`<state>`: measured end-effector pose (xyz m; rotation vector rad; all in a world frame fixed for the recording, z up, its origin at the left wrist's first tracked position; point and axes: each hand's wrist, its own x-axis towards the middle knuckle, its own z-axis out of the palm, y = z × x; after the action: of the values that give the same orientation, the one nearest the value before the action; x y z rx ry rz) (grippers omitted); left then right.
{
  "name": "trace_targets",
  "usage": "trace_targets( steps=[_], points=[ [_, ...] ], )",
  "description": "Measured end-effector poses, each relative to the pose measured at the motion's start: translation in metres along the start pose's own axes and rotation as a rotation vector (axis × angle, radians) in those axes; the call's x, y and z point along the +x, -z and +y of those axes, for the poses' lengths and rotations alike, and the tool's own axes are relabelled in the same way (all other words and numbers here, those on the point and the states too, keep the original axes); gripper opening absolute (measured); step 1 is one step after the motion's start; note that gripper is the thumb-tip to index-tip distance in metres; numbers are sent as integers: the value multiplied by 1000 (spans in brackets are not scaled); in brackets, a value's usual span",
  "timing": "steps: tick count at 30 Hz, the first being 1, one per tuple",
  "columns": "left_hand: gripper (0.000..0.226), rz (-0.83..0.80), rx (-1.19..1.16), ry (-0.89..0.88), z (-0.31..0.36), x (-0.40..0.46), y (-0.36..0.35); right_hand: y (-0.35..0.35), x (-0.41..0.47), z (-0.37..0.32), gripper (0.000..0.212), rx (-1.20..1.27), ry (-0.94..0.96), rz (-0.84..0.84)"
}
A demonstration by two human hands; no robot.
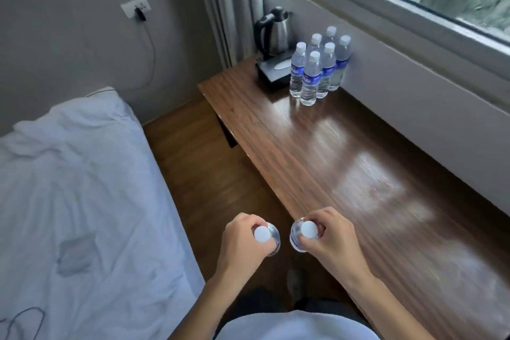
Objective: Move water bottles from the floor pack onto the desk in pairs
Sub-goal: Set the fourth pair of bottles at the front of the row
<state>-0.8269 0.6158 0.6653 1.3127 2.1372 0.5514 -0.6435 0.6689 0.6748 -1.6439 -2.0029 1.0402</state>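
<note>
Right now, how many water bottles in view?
8. Six stand clustered on the desk beside the kettle; the left hand and the right hand each hold one near the desk's front edge. The floor pack is out of view.

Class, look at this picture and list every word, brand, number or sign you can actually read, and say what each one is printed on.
No text here can be read.
Blue labels on the six bottles on the desk: white print, too small and blurred to read.
Bottle in the left hand and bottle in the right hand: seen from above, white caps plain, labels not legible.
Kettle, wall socket: no readable marks.
</note>
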Motion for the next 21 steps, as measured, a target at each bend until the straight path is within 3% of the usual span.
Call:
trace_targets(
  steps=[9,21],
  points=[
    [36,115,0,100,-14,72,37,-17,93,-43,20,-4,118,-87],
    [39,-10,55,-16,-65,187,114,-91,169,-113,26,2,-12,25]
  ],
)
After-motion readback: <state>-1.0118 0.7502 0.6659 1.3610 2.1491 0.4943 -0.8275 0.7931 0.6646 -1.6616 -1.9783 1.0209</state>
